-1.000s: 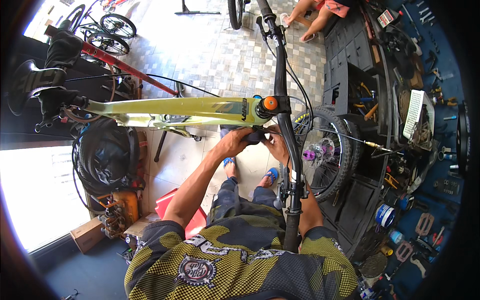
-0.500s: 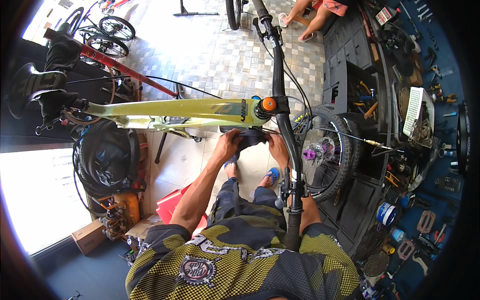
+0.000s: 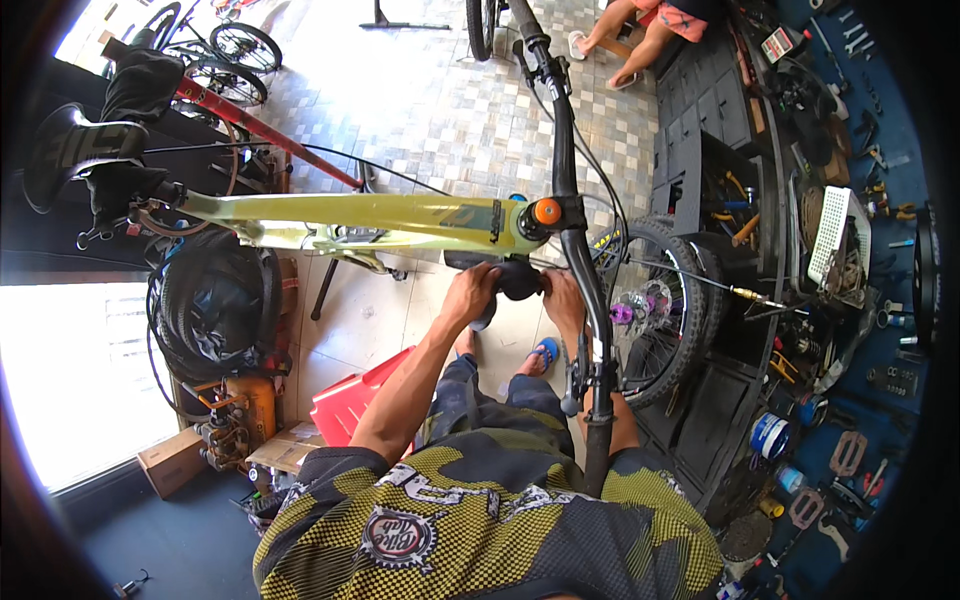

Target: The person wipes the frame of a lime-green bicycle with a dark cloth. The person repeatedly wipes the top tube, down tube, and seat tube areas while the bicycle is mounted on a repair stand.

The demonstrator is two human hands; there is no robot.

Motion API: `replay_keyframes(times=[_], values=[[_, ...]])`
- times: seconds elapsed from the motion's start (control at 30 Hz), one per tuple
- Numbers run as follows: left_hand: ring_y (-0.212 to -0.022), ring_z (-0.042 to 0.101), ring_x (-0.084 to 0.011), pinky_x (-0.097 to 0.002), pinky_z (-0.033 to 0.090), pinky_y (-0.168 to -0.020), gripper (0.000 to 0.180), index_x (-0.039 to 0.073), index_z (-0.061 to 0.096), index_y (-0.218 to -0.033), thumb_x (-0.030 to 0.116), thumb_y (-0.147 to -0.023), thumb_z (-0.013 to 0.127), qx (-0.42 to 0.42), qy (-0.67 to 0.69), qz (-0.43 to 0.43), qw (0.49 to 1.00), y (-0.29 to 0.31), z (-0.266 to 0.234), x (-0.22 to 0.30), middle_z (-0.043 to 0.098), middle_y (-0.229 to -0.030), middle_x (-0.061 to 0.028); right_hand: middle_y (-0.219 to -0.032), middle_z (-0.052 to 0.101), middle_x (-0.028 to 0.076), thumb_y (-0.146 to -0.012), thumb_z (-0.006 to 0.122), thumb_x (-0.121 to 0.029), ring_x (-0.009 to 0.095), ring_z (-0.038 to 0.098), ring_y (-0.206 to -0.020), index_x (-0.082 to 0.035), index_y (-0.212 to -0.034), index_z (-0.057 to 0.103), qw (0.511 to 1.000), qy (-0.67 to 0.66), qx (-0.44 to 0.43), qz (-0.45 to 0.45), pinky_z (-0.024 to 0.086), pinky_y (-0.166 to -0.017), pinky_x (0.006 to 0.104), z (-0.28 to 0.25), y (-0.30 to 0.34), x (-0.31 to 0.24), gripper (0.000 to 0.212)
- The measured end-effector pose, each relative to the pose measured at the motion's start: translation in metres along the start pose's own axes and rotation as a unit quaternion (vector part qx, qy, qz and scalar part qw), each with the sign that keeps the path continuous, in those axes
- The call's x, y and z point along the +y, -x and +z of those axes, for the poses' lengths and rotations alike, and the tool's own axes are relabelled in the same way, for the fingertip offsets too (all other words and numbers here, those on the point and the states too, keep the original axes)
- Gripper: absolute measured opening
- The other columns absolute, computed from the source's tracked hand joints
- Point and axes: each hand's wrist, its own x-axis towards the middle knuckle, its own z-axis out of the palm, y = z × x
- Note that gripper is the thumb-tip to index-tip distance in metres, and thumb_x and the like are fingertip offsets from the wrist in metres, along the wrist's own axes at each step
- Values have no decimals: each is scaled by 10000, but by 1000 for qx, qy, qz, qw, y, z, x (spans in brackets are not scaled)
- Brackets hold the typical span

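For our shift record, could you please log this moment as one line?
left hand: grips black item | right hand: at item's right edge | nearby: yellow-green bike frame, black handlebar

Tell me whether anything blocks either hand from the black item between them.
Nothing visible does: the left hand grips the left side of the black item, and the right hand is at its right edge. The handlebar crosses above the right forearm, not between hand and item.
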Motion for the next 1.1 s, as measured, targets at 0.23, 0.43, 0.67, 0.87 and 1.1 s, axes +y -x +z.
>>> replay_keyframes(times=[0.23,0.43,0.67,0.87,1.1], values=[[-849,697,-472,-551,555,-738,341,37,696,-976,351,-1041,580,-10,-98,-24,995,-3,-11,-1,715,-867,-262,-936,672,176,-1001,592,-146,428,649,-911,-107,-1079,707,999,34,-12,10,528,-792,505,-1,6,-8,144],[-748,667,-452,-530,511,-649,277,40,649,-951,312,-1000,664,-40,-10,52,998,49,-20,87,682,-810,-210,-773,585,25,-1058,565,-126,141,556,-733,-12,-1011,664,986,-134,-6,99,460,-678,318,6,59,142,159],[-1037,654,-442,-506,518,-900,398,51,634,-1273,300,-973,714,-183,7,72,980,128,-8,22,677,-1110,-234,-934,636,-10,-951,752,-309,95,610,-744,28,-1247,600,694,-585,-157,389,521,-671,245,-119,115,11,474],[-1072,686,-407,-469,561,-929,450,61,615,-1359,290,-981,706,-149,54,-7,987,96,-63,-24,668,-1225,-237,-883,659,77,-1017,587,-339,224,669,-820,-55,-997,586,781,-489,175,346,577,-808,356,-175,96,-4,285],[-1076,722,-370,-445,580,-914,466,18,556,-1403,249,-1015,672,-135,137,33,981,3,-62,-45,679,-1264,-229,-935,638,18,-971,656,-182,141,607,-762,-41,-1198,587,903,-360,24,234,512,-776,291,-219,-5,-8,276]])
